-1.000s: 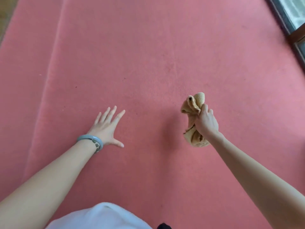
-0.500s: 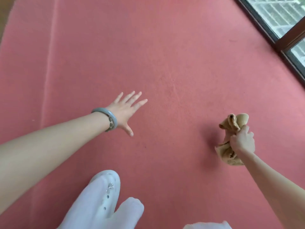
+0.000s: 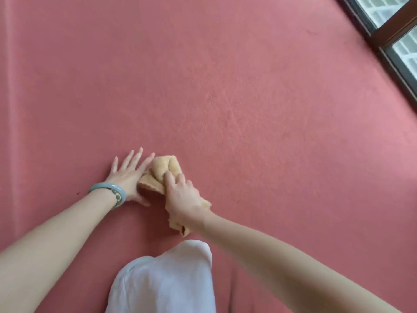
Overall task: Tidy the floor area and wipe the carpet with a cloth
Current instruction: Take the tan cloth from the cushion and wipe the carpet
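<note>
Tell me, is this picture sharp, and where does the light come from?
Head view: slightly soft, with the right hand and cloth a little blurred; daylight comes from the window at top right; only faint shadows lie on the carpet.

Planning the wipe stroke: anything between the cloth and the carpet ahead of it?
Nothing visible ahead. The right hand grips the cloth, already down on the carpet. Only the left hand, flat on the carpet, touches the cloth's left side, so a leftward stroke would meet it.
</note>
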A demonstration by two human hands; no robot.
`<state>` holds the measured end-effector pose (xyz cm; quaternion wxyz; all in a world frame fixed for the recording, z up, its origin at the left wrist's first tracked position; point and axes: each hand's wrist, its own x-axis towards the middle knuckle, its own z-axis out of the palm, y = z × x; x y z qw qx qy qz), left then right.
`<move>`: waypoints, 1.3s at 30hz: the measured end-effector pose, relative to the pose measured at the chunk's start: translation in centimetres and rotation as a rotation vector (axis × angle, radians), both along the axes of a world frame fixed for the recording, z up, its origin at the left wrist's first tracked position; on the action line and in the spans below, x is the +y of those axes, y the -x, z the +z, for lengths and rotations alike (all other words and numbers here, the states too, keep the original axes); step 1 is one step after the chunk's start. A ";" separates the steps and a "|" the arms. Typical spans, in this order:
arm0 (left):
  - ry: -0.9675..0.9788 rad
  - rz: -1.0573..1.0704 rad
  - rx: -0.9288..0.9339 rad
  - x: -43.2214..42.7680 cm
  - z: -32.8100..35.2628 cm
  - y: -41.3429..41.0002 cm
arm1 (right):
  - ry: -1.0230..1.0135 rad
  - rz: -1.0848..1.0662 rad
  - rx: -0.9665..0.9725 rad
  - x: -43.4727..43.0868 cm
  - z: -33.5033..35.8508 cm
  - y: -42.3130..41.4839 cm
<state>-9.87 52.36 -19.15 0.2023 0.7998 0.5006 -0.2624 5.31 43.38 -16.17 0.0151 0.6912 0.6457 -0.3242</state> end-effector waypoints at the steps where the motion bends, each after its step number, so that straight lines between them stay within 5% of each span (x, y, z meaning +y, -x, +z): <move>1: 0.004 -0.009 -0.001 0.3 -0.2 0.4 | 0.004 0.049 0.051 -0.4 0.0 1.3; 5: -0.005 -0.022 -0.005 0.8 -0.7 1.0 | -0.087 -0.126 0.123 -0.4 -0.9 -1.7; 13: -0.043 0.040 -0.091 2.3 -0.5 -0.2 | -0.085 -0.752 -0.281 -6.1 -1.8 -24.2; 18: -0.067 0.074 -0.101 4.3 -0.5 -0.4 | -0.047 -1.052 -0.318 -6.3 -0.7 -27.1; 21: -0.069 0.072 -0.107 5.3 -0.7 -0.2 | -0.102 -0.947 -0.221 -1.6 -1.1 -20.9; 30: -0.088 0.100 -0.187 11.0 0.0 1.3 | -0.122 -0.168 0.084 11.3 -1.0 0.7; 34: -0.093 0.074 -0.131 12.7 -0.7 1.5 | -0.194 -0.364 0.049 11.2 -2.3 -7.0; 39: -0.132 0.105 -0.145 14.0 -1.9 0.8 | -0.186 -0.772 -0.230 7.9 -2.8 -20.9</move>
